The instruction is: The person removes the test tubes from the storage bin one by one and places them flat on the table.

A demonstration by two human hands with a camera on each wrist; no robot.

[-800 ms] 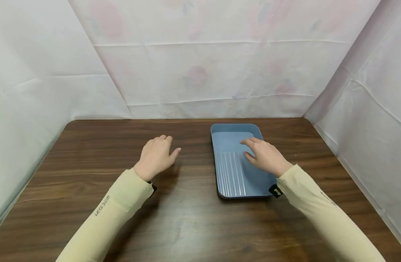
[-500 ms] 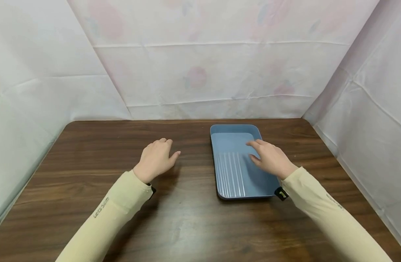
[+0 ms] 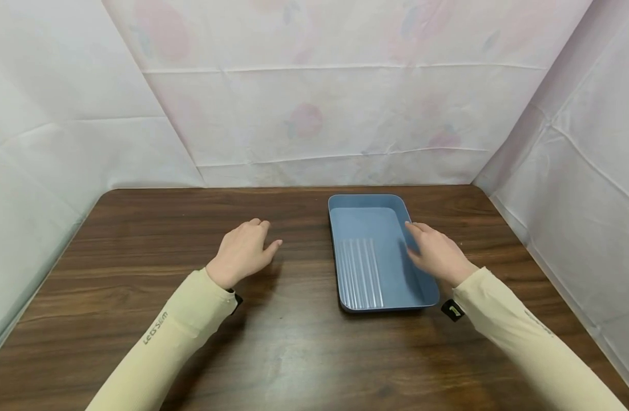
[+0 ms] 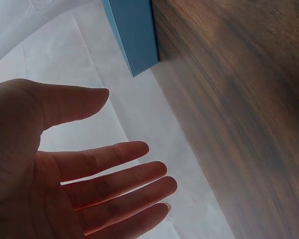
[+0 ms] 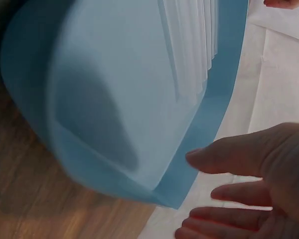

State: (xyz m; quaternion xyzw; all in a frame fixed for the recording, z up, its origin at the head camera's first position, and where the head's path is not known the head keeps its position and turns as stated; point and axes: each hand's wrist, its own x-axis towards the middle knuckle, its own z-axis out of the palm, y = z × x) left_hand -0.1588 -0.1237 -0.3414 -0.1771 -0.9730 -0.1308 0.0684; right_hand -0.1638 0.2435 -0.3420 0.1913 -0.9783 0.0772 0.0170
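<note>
A blue rectangular tray (image 3: pixel 366 221) lies on the table, right of centre in the head view. In its near left part sit several clear, ribbed strips (image 3: pixel 359 274) side by side; their exact kind cannot be told. My right hand (image 3: pixel 439 255) hovers over the tray's right edge with its fingers apart and nothing between them. To the left of the tray, my left hand (image 3: pixel 240 252) is held above the bare wood, fingers extended and thumb spread. The left wrist view shows an empty palm (image 4: pixel 35 169), with a corner of the tray (image 4: pixel 134 40) beyond it.
The dark wooden table (image 3: pixel 140 245) reaches to white cloth on the left, back and right. Pale pink fruit prints mark the back cloth (image 3: pixel 314 123). A black wrist device (image 3: pixel 452 310) sits on the right cuff.
My right hand has shifted rightward from above the tray's middle to its right edge, uncovering more of the inside. The left hand stays nearly still. Tray and strips keep their place.
</note>
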